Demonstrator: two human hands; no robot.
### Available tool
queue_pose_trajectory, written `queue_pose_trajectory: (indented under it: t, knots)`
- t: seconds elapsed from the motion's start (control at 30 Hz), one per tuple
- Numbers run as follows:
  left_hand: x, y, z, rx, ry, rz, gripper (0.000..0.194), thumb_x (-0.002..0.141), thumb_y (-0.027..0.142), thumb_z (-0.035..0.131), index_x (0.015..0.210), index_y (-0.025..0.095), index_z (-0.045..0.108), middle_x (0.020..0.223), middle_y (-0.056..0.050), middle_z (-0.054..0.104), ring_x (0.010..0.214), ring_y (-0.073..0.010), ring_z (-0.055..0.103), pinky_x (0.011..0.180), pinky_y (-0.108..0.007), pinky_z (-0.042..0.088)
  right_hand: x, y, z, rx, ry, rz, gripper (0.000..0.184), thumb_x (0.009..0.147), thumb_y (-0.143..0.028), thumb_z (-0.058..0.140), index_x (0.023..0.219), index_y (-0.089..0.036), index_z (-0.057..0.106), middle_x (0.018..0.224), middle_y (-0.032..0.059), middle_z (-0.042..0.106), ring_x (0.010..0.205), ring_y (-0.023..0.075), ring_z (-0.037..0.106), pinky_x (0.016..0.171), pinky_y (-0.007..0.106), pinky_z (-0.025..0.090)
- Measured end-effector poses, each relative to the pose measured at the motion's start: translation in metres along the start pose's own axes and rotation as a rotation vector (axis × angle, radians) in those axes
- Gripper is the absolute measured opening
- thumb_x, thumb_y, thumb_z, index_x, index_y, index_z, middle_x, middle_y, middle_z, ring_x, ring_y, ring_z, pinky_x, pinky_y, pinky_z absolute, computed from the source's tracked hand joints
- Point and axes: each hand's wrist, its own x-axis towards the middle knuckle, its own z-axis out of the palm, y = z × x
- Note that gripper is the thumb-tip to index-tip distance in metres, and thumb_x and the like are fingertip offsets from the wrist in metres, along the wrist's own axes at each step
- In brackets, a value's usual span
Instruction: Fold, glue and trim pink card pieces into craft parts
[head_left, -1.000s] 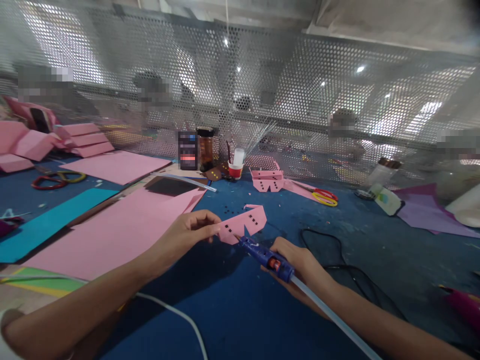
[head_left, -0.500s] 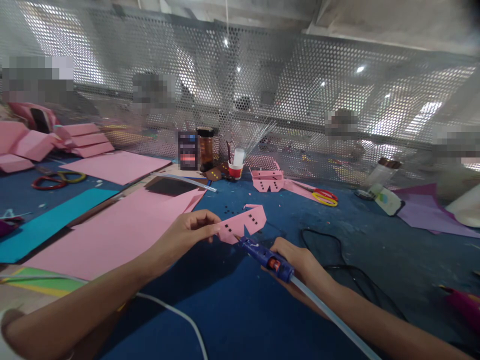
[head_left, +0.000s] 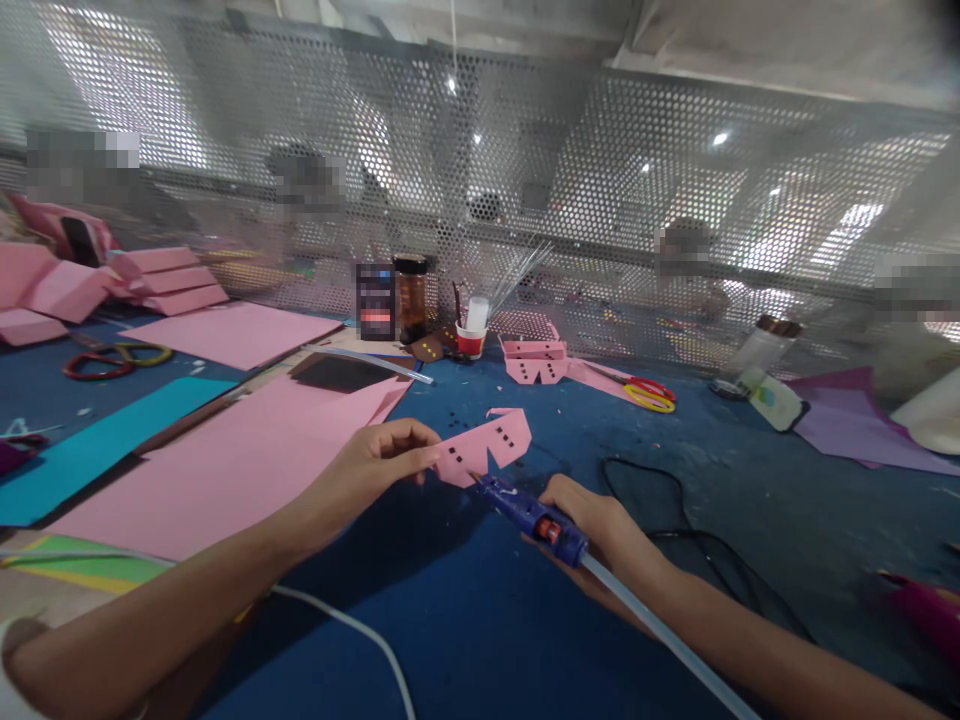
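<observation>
Between thumb and fingers, my left hand (head_left: pixel 394 452) pinches the left end of a pink paper cutout (head_left: pixel 472 448). The cutout has a notch in its lower edge and small black squares in slanting rows on both sides of it. My right hand (head_left: pixel 592 515) is wrapped round a blue glue gun (head_left: pixel 529 510); a long clear glue stick (head_left: pixel 660 630) sticks out of its back. The gun's nozzle is at the cutout's lower edge, left of the notch, touching or very close. A few tiny dark bits lie on the table behind the cutout.
A similar folded pink piece (head_left: pixel 535 362) sits behind, beside red-and-yellow scissors (head_left: pixel 651 393). Pink sheets (head_left: pixel 225 470) and a teal strip (head_left: pixel 112 440) lie left. A black cord (head_left: pixel 697 535) runs at right; a white cable (head_left: pixel 360 630) crosses in front. A perforated metal screen (head_left: pixel 420 180) stands behind.
Almost nothing differs. The pink cutout has shifted very slightly left, and the glue gun's nozzle stays at its lower edge.
</observation>
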Motion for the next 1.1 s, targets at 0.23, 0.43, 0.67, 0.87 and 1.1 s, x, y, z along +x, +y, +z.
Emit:
queue_pose_trajectory:
  t: [0.23,0.43,0.67,0.87,1.1]
  knots:
    - [-0.001,0.004,0.000,0.000,0.024,-0.003,0.020,0.085,0.040,0.070,0.088,0.020,0.071,0.083,0.000,0.066,0.073,-0.0156,0.055,0.072,-0.029,0.042,0.002,0.001,0.001,0.077,0.047,-0.007,0.012,0.087,-0.016,0.062,0.094,-0.022,0.057,0.088,0.0002,0.059,0.073,0.0134,0.057,0.064,0.023,0.040]
    - [-0.001,0.005,0.000,-0.024,0.007,0.007,0.021,0.086,0.040,0.070,0.088,0.019,0.072,0.083,-0.001,0.066,0.073,-0.0158,0.056,0.072,-0.028,0.043,0.005,-0.010,-0.003,0.159,0.114,0.035,0.008,0.092,-0.028,0.062,0.091,-0.021,0.058,0.085,0.0016,0.059,0.072,0.0135,0.056,0.064,0.024,0.043]
    - [-0.001,0.007,0.001,-0.046,0.000,0.004,0.022,0.084,0.041,0.072,0.087,0.019,0.072,0.082,-0.002,0.066,0.073,-0.0166,0.055,0.071,-0.029,0.044,0.003,-0.018,-0.010,0.355,0.062,0.189,0.015,0.095,-0.036,0.062,0.094,-0.021,0.058,0.080,0.0008,0.059,0.069,0.0133,0.056,0.057,0.022,0.046]
    - [-0.001,0.007,0.000,-0.076,0.019,0.017,0.020,0.085,0.039,0.072,0.086,0.019,0.073,0.079,-0.001,0.065,0.073,-0.0153,0.053,0.071,-0.028,0.042,0.002,-0.009,-0.005,0.472,0.034,0.287,0.021,0.095,-0.042,0.062,0.094,-0.021,0.058,0.077,-0.0015,0.056,0.063,0.0118,0.054,0.055,0.023,0.046]
    - [0.004,0.002,-0.008,-0.251,0.151,-0.033,0.022,0.079,0.038,0.079,0.085,0.017,0.073,0.083,-0.002,0.064,0.073,-0.0149,0.056,0.072,-0.027,0.047,0.002,-0.001,-0.001,0.492,0.070,0.324,0.026,0.095,-0.047,0.063,0.095,-0.021,0.059,0.077,-0.0017,0.058,0.060,0.0110,0.054,0.052,0.022,0.044]
